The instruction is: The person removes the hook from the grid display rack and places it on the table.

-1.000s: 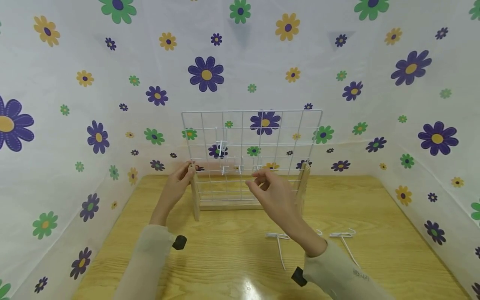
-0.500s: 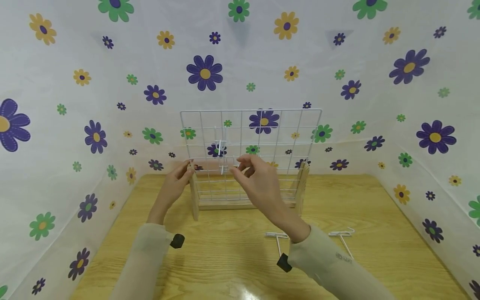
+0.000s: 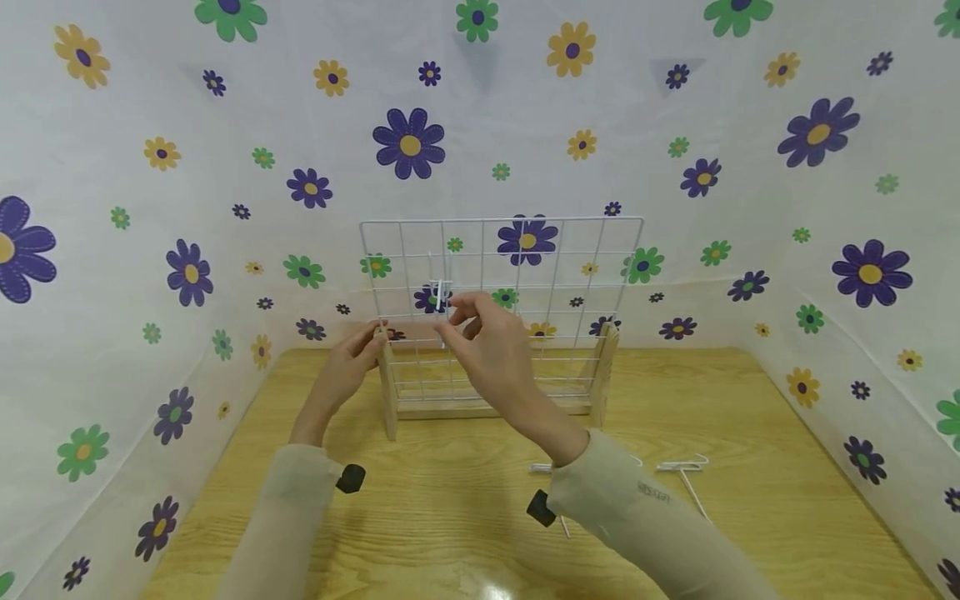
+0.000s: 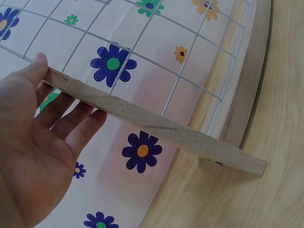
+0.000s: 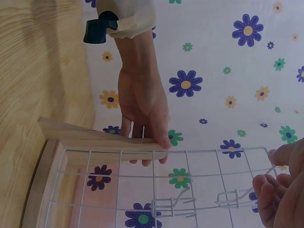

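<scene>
My left hand (image 3: pixel 347 362) grips the top of the left wooden upright (image 4: pixel 142 118) of a stand, thumb on one side and fingers behind it. This stand carries a white wire grid panel (image 3: pixel 555 287). My right hand (image 3: pixel 498 354) is in front of the panel's left part, with bent fingers and a gap between thumb and index finger. Close to those fingertips, the upper white wire hook (image 3: pixel 439 296) hangs on the grid. Its prong reaches toward the gap in the right wrist view. A lower hook (image 5: pixel 171 205) also hangs there. My right hand hides other hooks in the head view.
Two loose white wire hooks lie on the wood-grain table: one hook (image 3: pixel 682 468) at the right, and another hook (image 3: pixel 540 468) partly behind my right forearm. Beyond the stand, flower-patterned white cloth (image 3: pixel 480 108) encloses the table at the back and sides.
My right hand has moved left and slightly up across the panel, past the lower row of hooks, to near the upper hook. My left hand keeps its grip on the upright.
</scene>
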`<action>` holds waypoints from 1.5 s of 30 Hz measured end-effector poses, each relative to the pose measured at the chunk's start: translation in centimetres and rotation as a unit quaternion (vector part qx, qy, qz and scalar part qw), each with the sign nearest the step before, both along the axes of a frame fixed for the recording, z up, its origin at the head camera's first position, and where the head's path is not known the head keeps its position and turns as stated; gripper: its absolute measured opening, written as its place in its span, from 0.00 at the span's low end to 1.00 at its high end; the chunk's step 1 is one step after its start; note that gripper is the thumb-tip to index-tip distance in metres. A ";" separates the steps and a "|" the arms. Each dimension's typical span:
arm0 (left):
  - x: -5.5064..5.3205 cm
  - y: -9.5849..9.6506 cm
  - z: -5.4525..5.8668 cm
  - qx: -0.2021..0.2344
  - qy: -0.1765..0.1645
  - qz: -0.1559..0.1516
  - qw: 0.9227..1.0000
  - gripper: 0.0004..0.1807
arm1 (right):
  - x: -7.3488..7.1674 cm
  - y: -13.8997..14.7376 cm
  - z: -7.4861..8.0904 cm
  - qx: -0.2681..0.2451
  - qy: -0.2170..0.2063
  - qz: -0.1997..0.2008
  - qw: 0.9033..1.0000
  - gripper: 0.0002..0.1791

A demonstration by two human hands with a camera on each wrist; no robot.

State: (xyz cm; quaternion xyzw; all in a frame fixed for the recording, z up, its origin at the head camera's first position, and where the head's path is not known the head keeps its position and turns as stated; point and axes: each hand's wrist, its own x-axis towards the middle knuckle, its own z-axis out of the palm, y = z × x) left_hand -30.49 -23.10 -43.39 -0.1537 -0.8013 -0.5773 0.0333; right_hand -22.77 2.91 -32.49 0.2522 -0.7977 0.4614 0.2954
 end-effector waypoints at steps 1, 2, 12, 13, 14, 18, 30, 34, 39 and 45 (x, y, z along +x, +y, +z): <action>0.0 -0.1 0.1 0.000 0.002 -0.003 1.000 0.33 | -0.1 -0.2 0.0 -0.001 0.003 -0.001 1.000 0.15; 0.0 -0.1 0.1 0.001 0.002 -0.004 1.000 0.33 | -0.2 -0.5 0.0 -0.002 0.006 -0.002 1.000 0.15; 0.1 -0.3 0.1 -0.016 -0.010 0.002 1.000 0.34 | -0.9 -2.0 0.0 0.006 0.022 -0.008 1.000 0.14; 0.0 -0.3 0.1 -0.016 -0.013 0.001 1.000 0.34 | -0.9 -2.0 0.0 0.005 0.025 -0.009 1.000 0.13; 0.0 -0.2 0.1 -0.016 -0.016 0.000 1.000 0.34 | -1.0 -2.0 0.0 0.002 0.028 -0.010 1.000 0.11; 0.0 -0.1 0.1 -0.006 -0.028 -0.005 1.000 0.32 | -1.3 -1.8 -0.1 -0.006 0.044 -0.019 0.999 0.06; 0.2 0.0 0.0 -0.003 -0.014 -0.002 1.000 0.33 | -1.7 -1.0 0.3 -0.032 0.080 -0.017 0.996 0.03; 0.0 0.0 0.0 0.001 -0.022 0.001 1.000 0.32 | -2.0 -0.7 0.6 -0.048 0.097 -0.013 0.994 0.03; -0.1 0.0 -0.1 0.009 -0.024 -0.001 1.000 0.31 | -2.4 -0.3 0.7 -0.068 0.105 -0.015 0.992 0.04; 0.0 -0.1 -0.2 0.006 -0.017 0.000 1.000 0.34 | -2.6 0.2 0.9 -0.085 0.110 -0.014 0.990 0.05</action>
